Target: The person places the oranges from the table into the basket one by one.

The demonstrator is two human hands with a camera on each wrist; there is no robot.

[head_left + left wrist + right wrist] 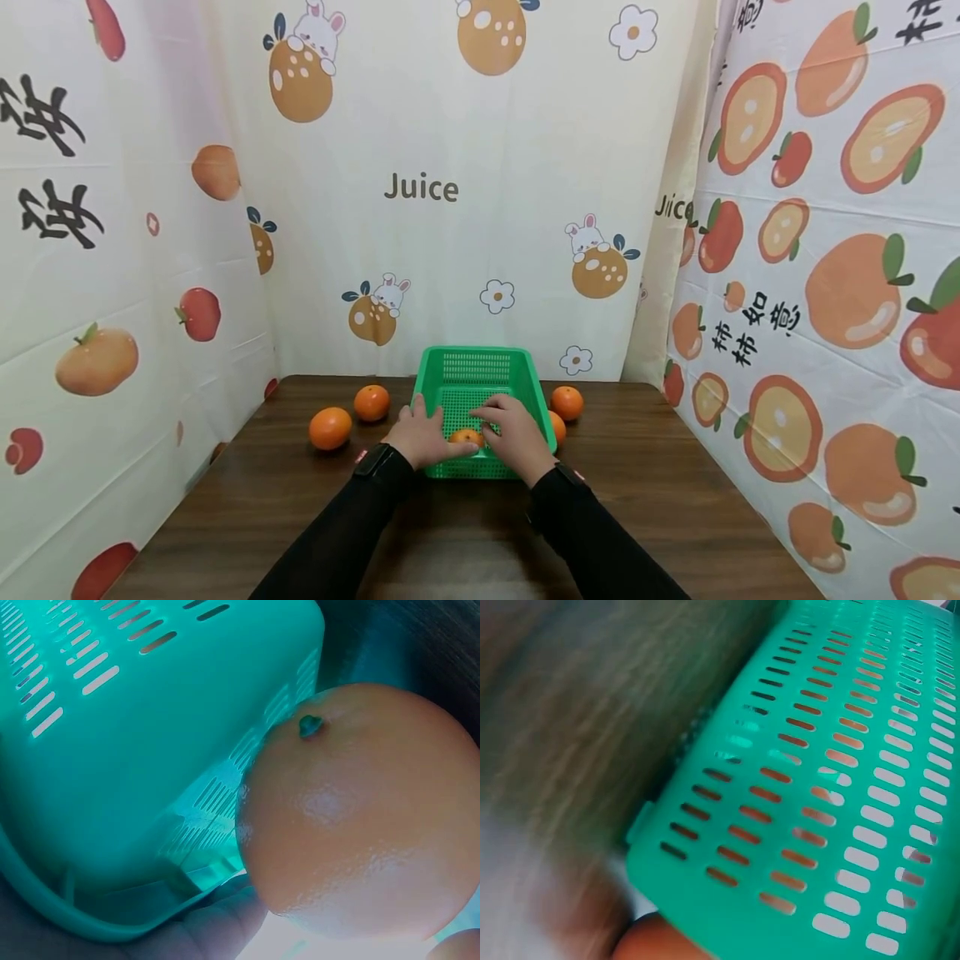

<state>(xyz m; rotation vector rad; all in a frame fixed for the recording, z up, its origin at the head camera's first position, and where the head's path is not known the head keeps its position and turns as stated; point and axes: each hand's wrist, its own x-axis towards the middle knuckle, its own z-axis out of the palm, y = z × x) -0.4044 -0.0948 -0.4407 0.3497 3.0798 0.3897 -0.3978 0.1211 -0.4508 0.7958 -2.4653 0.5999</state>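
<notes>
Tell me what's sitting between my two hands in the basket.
One orange lies between left hand and right hand, inside the green basket; the head view shows it.

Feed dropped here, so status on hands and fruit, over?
Left hand holds an orange inside the green basket. Right hand over basket, grip unclear. Four oranges loose on table.
</notes>
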